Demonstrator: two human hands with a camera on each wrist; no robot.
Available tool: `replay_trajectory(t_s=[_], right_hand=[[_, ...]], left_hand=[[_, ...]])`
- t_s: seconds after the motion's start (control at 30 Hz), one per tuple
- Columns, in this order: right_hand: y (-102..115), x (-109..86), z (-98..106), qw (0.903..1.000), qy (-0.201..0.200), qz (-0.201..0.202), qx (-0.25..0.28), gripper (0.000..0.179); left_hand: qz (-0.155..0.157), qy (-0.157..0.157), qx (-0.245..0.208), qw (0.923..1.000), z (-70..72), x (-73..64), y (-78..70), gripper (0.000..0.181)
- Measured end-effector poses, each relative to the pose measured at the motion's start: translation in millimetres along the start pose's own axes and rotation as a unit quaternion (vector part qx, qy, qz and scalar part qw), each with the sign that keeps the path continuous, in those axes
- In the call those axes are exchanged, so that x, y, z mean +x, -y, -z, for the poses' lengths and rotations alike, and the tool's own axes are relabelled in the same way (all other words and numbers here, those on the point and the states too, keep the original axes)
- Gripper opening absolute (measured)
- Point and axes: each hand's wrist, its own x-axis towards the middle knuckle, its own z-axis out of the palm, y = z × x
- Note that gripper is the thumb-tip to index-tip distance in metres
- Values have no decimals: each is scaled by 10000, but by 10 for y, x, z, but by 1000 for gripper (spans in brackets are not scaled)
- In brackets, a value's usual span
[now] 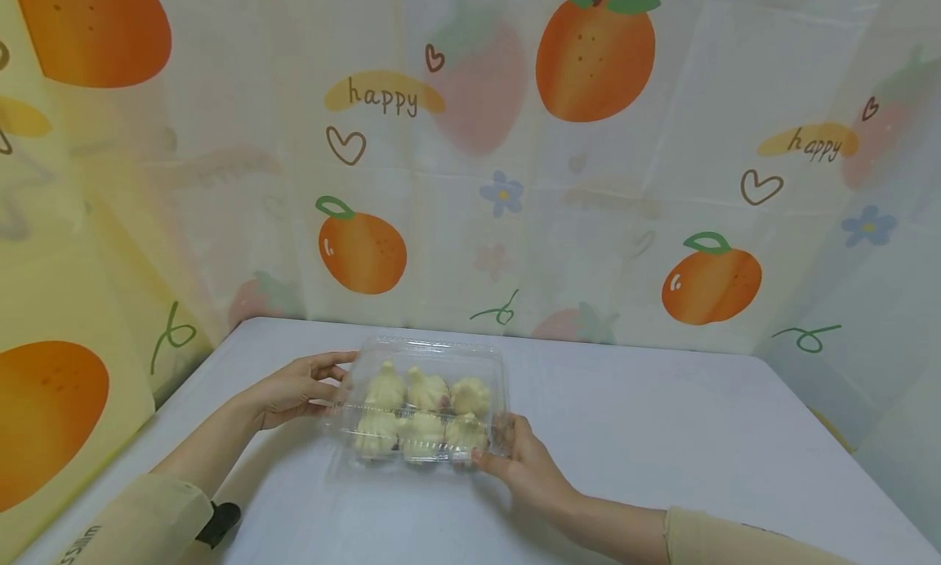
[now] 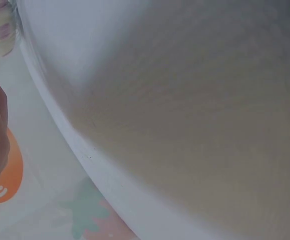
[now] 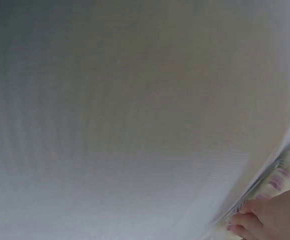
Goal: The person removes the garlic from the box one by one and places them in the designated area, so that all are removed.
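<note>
Sleeves (image 1: 140, 518) — clear box (image 1: 434, 348) between fingers (image 1: 331, 360)

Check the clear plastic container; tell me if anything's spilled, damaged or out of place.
Nothing stands out. The clear, rectangular plastic container is held between the bare left hand and bare right hand; its six pale-yellow, pleated, bulb-shaped pieces sit inside in two rows of three. No spill or crack shows.

A plain white table (image 1: 647, 434) spreads beneath the grip and well past the right hand (image 1: 532, 471). Between it and the left hand (image 1: 294, 389), a clear box (image 1: 422, 408) is low over the tabletop, contact unclear.
</note>
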Motion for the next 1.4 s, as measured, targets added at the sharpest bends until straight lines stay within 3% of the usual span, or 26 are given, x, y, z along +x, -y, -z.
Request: replay_trajectory(t_s=[0.43, 0.97, 1.4], right_hand=[[8, -18, 8, 9999, 99, -14, 78, 74], [-24, -68, -4, 9998, 65, 208, -32, 46], [-51, -62, -2, 9997, 205, 161, -15, 42]], left_hand=[[34, -115, 51, 9999, -17, -1, 5, 79], [14, -74, 91, 9999, -19, 6, -8, 79], [120, -171, 212, 9996, -17, -1, -23, 80]])
